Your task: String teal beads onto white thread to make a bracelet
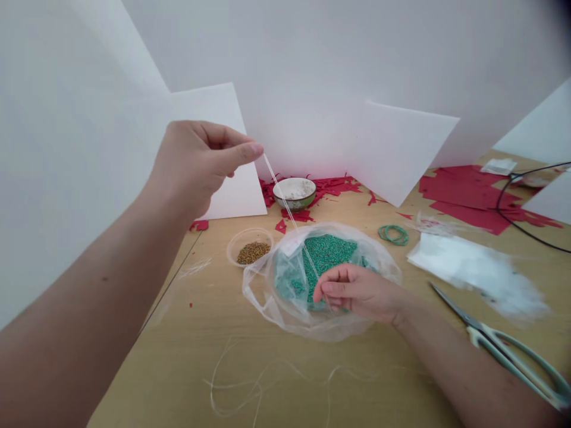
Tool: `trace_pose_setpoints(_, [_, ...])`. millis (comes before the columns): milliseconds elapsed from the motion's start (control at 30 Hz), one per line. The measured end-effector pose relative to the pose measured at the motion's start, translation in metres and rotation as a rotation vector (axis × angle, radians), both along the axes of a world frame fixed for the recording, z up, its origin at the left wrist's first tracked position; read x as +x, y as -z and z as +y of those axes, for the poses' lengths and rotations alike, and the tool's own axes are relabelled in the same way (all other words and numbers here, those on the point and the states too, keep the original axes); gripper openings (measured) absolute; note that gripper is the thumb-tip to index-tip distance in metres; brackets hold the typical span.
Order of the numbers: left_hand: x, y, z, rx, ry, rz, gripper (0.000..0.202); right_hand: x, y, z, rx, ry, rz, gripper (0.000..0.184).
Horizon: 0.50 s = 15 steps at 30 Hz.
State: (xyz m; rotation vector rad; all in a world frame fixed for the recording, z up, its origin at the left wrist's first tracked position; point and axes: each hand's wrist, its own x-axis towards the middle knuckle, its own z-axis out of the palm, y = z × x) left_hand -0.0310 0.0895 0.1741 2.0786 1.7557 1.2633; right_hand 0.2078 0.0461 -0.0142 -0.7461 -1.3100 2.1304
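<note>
A thin pale thread (285, 201), doubled in its upper part, runs slanting between my two hands. My left hand (209, 157) is raised at the upper left, thumb and forefinger pinching the thread's upper end. Lower down, my right hand (352, 291) has its fingers closed on the thread in front of a clear plastic bag. Small green beads (328, 255) fill the opened plastic bag (267, 309). Beside it on the left, a clear round dish (232, 249) holds gold-brown beads (253, 253).
Loose thread (236, 410) curls on the near tabletop. Scissors (495, 339) lie at right, partly behind my right forearm. A coil of green strung beads (393, 235), clear plastic packets (473, 267), a bowl (294, 202), red paper scraps (459, 187) and a black cable (504, 205) lie farther back.
</note>
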Motion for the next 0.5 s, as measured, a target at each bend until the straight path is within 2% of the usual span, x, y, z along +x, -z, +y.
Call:
trace_pose_setpoints(200, [0.001,-0.015,0.012,0.071,-0.05,0.054,0.057,-0.002,0.003,0.001,-0.018,0.026,0.049,0.025])
trace_pose_setpoints(367, [0.002,-0.017,0.026,0.054,0.128,-0.038,0.046,-0.002,0.002,0.001,-0.022,0.081,0.069,0.021])
trace_pose_setpoints(500, [0.004,-0.017,0.031,-0.053,0.288,-0.254,0.044,-0.003,0.004,0.001,-0.022,0.104,0.072,0.021])
